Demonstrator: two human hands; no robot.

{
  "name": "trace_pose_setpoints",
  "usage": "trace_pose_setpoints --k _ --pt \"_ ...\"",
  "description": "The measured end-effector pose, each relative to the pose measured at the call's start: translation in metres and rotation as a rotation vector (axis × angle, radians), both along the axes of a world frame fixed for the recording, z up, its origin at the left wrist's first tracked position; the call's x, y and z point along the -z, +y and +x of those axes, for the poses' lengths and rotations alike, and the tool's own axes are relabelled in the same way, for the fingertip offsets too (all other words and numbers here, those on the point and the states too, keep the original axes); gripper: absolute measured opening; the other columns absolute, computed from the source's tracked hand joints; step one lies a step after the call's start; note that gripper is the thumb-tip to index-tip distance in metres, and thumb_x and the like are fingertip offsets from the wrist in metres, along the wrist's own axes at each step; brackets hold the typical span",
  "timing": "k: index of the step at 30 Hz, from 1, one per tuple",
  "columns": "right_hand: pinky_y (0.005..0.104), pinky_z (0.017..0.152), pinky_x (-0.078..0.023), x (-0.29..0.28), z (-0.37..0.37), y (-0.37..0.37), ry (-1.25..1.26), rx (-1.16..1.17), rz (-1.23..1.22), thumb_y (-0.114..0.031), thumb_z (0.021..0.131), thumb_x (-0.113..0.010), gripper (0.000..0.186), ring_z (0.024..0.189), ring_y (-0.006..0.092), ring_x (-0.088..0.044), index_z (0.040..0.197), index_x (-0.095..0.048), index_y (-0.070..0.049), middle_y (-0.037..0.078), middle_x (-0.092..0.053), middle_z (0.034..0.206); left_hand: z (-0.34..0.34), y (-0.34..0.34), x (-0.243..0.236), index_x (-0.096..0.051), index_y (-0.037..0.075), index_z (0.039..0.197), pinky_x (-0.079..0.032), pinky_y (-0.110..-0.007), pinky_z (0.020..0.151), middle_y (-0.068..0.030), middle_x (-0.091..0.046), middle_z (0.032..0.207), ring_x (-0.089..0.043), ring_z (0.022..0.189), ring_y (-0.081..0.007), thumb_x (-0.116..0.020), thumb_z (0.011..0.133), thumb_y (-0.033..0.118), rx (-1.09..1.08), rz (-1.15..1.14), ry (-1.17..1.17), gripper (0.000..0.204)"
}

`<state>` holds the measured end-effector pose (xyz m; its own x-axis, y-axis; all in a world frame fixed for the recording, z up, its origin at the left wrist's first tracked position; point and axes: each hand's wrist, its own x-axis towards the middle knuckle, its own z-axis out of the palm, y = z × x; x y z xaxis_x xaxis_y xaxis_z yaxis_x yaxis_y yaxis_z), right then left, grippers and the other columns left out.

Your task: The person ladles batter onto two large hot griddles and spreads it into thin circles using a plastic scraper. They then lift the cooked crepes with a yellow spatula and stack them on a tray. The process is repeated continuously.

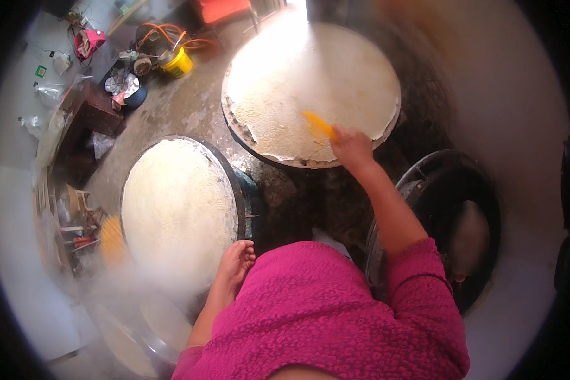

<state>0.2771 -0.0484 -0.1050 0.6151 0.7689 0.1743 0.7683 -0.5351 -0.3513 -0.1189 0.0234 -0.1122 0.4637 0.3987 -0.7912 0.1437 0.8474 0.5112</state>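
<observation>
My right hand [353, 149] grips a yellow scraper [318, 123], its blade over a wide round griddle [235, 130]. A thin pale sheet of batter [354, 76] covers that griddle, with ragged, lifted bits along the near edge. Bright glare washes out its far left part. My left hand [237, 261] is held by my waist with its fingers curled in, and nothing shows in it. It is beside the lower right edge of a second round griddle [235, 202], which also carries a pale sheet [177, 202].
Steam [133, 285] blurs the lower left, over another pale round surface [123, 339]. A dark round drum [437, 166] stands at my right. Far left are a yellow bucket [179, 62], an orange hose [196, 43], a blue tub [137, 97] and a red seat [221, 9].
</observation>
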Motion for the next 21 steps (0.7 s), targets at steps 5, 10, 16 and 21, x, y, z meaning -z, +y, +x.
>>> trace_pose_setpoints --k 5,10,16,21 --pt "0.0407 0.06 -0.048 0.014 -0.004 0.023 -0.142 -0.02 -0.076 -0.011 0.072 -0.053 0.008 0.072 0.0282 -0.057 0.078 -0.057 -0.012 0.007 -0.06 0.072 -0.001 0.002 0.001 -0.055 0.004 0.094 -0.046 -0.027 0.057 -0.0038 -0.056 0.075 -0.054 0.064 -0.0144 -0.046 0.09 0.02 0.034 0.012 0.003 0.019" --pt "0.0394 0.06 -0.048 0.039 -0.057 0.01 -0.193 -0.25 0.031 -0.009 0.069 -0.054 0.008 0.073 0.0274 -0.057 0.075 -0.057 -0.013 0.006 -0.059 0.071 -0.011 0.004 0.003 -0.055 0.005 0.093 -0.046 -0.027 0.058 -0.0037 -0.056 0.074 -0.054 0.064 -0.0145 -0.046 0.09 0.019 0.015 0.001 0.017 0.018" --pt "0.0412 0.057 -0.047 0.009 -0.069 -0.013 0.097 -0.206 -0.217 -0.013 0.072 -0.053 0.008 0.071 0.0283 -0.058 0.077 -0.059 -0.013 0.009 -0.059 0.068 -0.028 0.009 0.009 -0.055 0.005 0.093 -0.046 -0.027 0.058 -0.0035 -0.055 0.075 -0.054 0.064 -0.0145 -0.046 0.09 0.02 -0.01 0.003 -0.047 0.018" --pt "0.0402 0.059 -0.048 0.001 -0.035 0.056 -0.12 -0.129 0.006 -0.012 0.078 -0.05 0.011 0.076 0.0274 -0.059 0.081 -0.061 -0.015 0.009 -0.062 0.074 -0.044 0.011 0.01 -0.055 0.004 0.093 -0.046 -0.028 0.058 -0.0038 -0.056 0.076 -0.054 0.065 -0.0151 -0.046 0.089 0.02 -0.002 0.017 -0.015 0.018"
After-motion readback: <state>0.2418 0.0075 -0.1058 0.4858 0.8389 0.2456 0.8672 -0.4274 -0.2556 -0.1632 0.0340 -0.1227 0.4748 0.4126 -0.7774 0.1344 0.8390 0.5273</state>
